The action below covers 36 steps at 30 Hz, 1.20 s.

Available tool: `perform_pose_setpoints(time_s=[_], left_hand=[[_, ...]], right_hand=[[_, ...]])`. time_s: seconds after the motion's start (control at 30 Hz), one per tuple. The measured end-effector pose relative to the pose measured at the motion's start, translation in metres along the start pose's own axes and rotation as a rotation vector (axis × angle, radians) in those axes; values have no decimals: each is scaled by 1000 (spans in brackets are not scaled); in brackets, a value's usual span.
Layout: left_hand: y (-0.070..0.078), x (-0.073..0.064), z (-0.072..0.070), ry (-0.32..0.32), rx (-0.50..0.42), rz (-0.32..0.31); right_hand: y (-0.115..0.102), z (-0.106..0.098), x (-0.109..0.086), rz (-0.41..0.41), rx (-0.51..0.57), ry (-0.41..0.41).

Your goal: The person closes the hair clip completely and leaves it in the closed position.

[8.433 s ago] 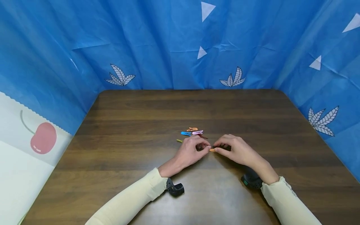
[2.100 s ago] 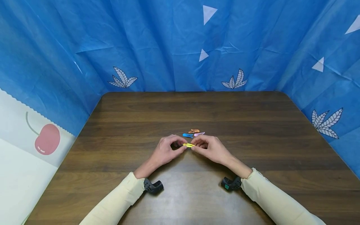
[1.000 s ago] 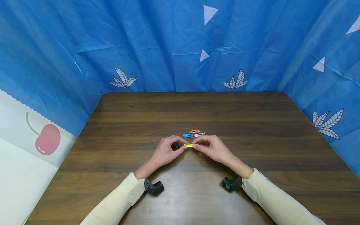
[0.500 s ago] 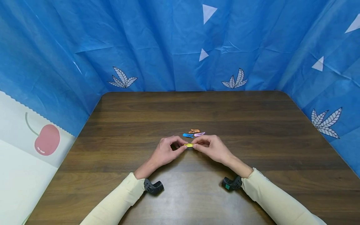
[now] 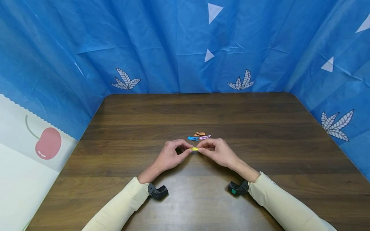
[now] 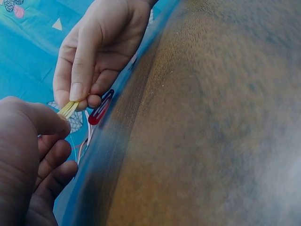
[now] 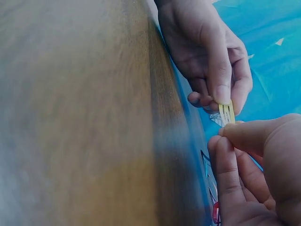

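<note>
A yellow snap hair clip (image 5: 195,149) is held level between both hands, close over the middle of the table. My left hand (image 5: 170,154) pinches its left end between thumb and forefinger, and my right hand (image 5: 217,153) pinches the other end the same way. Slots between the clip's narrow strips show in the right wrist view, where the yellow clip (image 7: 226,112) spans the two sets of fingertips. Just beyond the hands lie a blue hair clip (image 5: 193,138), a pink hair clip (image 5: 205,137) and an orange hair clip (image 5: 199,133).
A red hair clip (image 6: 100,108) shows beside the hands in the left wrist view; the right hand hides it from the head camera. The brown wooden table (image 5: 138,112) ends at a blue patterned curtain (image 5: 162,48). Both wrists carry black cameras (image 5: 157,191).
Earlier, both hands worked on another orange clip farther right while a yellow clip lay on the table. They moved left and now hold the yellow one. During the last second they barely move.
</note>
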<state>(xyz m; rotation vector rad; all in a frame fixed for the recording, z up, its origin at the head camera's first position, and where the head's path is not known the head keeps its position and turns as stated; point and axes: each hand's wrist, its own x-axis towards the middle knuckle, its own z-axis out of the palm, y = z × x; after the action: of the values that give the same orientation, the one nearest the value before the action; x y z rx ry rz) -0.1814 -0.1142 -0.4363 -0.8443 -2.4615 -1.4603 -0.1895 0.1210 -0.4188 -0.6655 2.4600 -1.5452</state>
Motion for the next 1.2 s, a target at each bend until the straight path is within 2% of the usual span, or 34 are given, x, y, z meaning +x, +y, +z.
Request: perform_pose_setpoints(time_s=[0.67,1.2], left_hand=[[3,1,-3,-29,25,-52],[5,0,-3,-46,-16,-68]], right_hand=[[-5,0,-1,-19,-94,-14],[-6,0,-3,7,-119,-32]])
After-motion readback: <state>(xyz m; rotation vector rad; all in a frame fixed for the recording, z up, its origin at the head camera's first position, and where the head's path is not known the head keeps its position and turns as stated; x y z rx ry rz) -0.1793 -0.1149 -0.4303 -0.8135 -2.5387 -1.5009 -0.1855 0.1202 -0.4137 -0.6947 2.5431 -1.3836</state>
